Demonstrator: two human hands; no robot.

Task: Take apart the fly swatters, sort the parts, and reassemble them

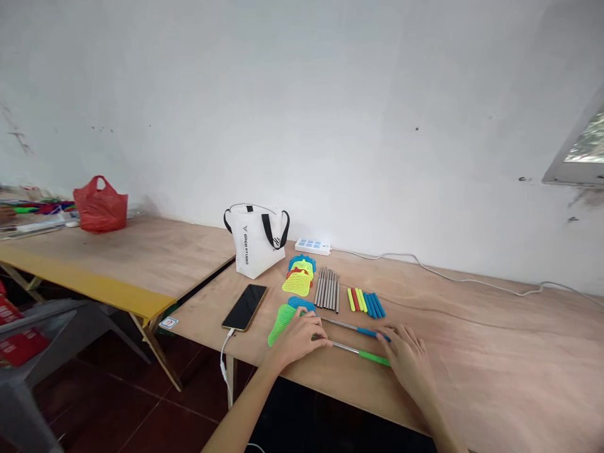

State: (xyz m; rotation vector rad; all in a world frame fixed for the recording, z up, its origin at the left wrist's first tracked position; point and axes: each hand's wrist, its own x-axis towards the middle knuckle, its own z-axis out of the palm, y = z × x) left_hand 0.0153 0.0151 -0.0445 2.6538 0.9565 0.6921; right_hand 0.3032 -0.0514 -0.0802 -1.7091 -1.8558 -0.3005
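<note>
My left hand [302, 336] lies on the wooden table [472, 352], fingers curled over the head end of a fly swatter with a green mesh head [279, 322] and a green handle [372, 357]. My right hand [408, 355] rests flat, fingers spread, on the handle ends of that swatter and of a second one with a blue handle [370, 332] and blue head [302, 304]. Behind them lie a pile of yellow, red and blue mesh heads [299, 277], a row of metal rods [327, 289], and yellow, red, green and blue handle grips [365, 302].
A phone [245, 306] on a white cable lies left of the swatters. A white tote bag [257, 242] and a power strip [312, 246] stand by the wall. A second table [117, 251] at left carries a red plastic bag [100, 206]. Grey chair [42, 333] lower left.
</note>
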